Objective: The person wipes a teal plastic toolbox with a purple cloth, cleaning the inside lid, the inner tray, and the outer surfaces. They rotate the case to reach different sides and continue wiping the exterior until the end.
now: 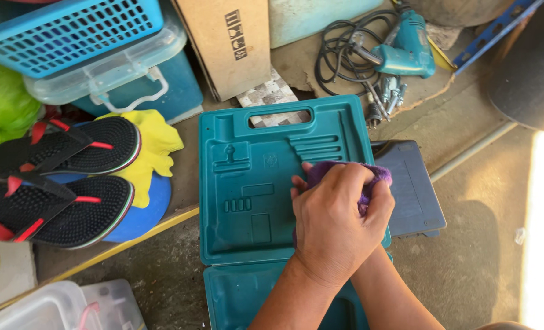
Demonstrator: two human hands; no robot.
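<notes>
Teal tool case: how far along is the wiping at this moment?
Already done: the teal tool case lies open and emptied, the drill and bits set aside behind it. In hand: both hands, left hand over right hand, press a purple cloth on the lid's right side. Left: no visible difference shows which moulded recesses are wiped.

home storage/work corner, prob. a yard or shed, w/ rough concrete floor point(467, 269) and hard sunlight at the right edge. workshop signs: teal electric drill point(406, 49) w/ coiled black cord point(339, 46), loose drill bits point(385, 95), open teal tool case point(253, 177), flat dark case point(412, 189) beside it. household signs: pair of black sandals point(58, 177), blue plastic basket point(64, 30) on a lidded clear storage bin point(119, 73), cardboard box point(229, 43), yellow rubber glove point(156, 146).
</notes>
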